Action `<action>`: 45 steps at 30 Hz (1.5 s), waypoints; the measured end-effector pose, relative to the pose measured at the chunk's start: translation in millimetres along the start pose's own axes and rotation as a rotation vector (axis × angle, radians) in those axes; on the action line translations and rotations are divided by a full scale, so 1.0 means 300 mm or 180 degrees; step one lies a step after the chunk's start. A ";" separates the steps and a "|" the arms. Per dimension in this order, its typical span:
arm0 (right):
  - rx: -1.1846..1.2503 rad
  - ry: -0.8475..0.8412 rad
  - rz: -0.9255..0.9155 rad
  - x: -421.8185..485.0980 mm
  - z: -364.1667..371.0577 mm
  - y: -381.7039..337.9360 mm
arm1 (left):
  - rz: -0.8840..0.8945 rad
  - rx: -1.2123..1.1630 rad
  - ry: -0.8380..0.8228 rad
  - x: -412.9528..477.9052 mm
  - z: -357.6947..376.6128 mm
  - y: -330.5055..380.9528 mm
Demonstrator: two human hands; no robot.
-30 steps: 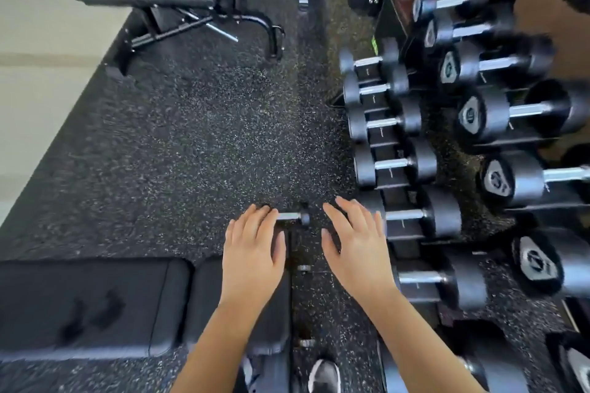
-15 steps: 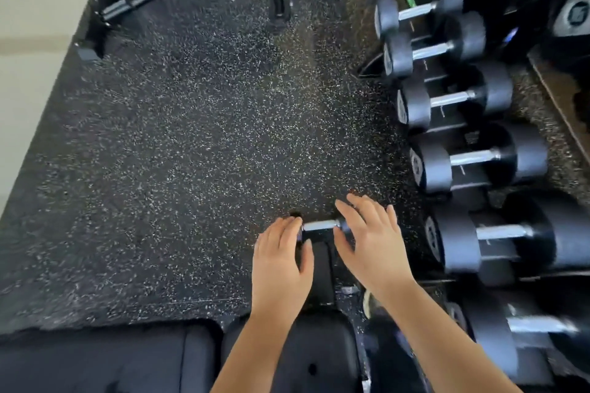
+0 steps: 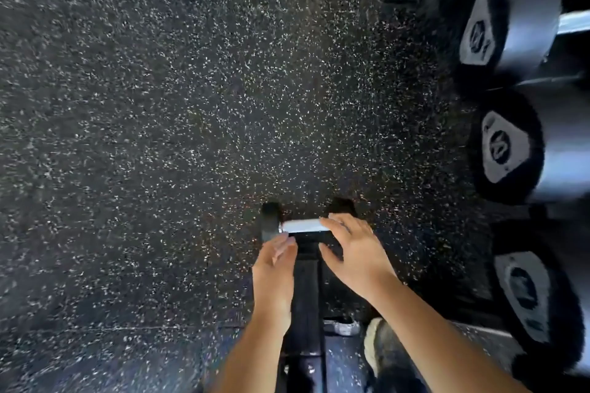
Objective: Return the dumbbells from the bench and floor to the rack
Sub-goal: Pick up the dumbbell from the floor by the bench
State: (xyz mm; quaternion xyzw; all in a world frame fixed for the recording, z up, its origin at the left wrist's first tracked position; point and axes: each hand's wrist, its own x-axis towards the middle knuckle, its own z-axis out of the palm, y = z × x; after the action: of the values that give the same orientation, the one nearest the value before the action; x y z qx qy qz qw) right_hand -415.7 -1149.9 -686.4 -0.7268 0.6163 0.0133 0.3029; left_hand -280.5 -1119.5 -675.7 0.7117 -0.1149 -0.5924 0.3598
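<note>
A short chrome bar with black ends (image 3: pixel 301 225), which looks like a small dumbbell, lies across the speckled rubber floor at the tip of the bench's black beam (image 3: pixel 306 300). My right hand (image 3: pixel 354 252) reaches over its right part, fingers on top of the bar and thumb below it, not closed. My left hand (image 3: pixel 274 268) hovers just under the bar's left end, fingers loosely apart and holding nothing. The bar's right black end is mostly hidden behind my right fingers.
Large black dumbbells with grey hexagonal end caps (image 3: pixel 503 147) sit on the rack along the right edge. My shoe (image 3: pixel 383 348) stands on the floor between the beam and the rack. Speckled black floor (image 3: pixel 178 124) fills the left and the top.
The view has dropped closer to the floor. Both hands have moved forward to the chrome bar, and my right fingers now rest on it.
</note>
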 end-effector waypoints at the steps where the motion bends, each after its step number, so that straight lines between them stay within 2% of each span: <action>1: 0.0083 -0.0058 0.0022 0.035 0.039 0.034 | -0.0146 -0.0135 0.0003 0.057 0.021 -0.037; 9: 0.0294 -0.0471 -0.0131 0.275 0.248 0.219 | -0.0709 -0.1012 0.0027 0.402 0.156 -0.249; 15: 0.0334 -0.0952 -0.0192 0.371 0.359 0.295 | -0.0992 -0.1297 0.0506 0.537 0.178 -0.359; 19: 0.0313 -0.1135 -0.0182 0.412 0.418 0.319 | -0.1200 -0.1604 0.0588 0.573 0.187 -0.418; 25: 0.0203 -0.1348 -0.0095 0.468 0.485 0.319 | -0.1024 -0.2124 0.0258 0.626 0.210 -0.490; 32: 0.0144 -0.1665 0.0130 0.543 0.528 0.326 | -0.0985 -0.3082 0.0318 0.705 0.237 -0.516; 35: -0.0012 -0.1843 0.0179 0.550 0.529 0.314 | -0.1059 -0.3087 0.0347 0.709 0.237 -0.509; 39: 0.0327 -0.1921 0.0429 0.464 0.461 0.263 | -0.1117 -0.2617 0.0296 0.630 0.217 -0.461; 45: 0.1038 -0.1575 0.0762 0.244 0.216 0.116 | -0.0818 -0.1947 0.0021 0.382 0.157 -0.279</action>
State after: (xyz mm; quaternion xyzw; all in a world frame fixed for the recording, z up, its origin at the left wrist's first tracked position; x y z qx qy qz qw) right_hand -406.6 -1187.2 -782.9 -0.5657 0.5991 0.1262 0.5524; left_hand -314.9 -1145.0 -819.1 0.5813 0.1601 -0.6376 0.4795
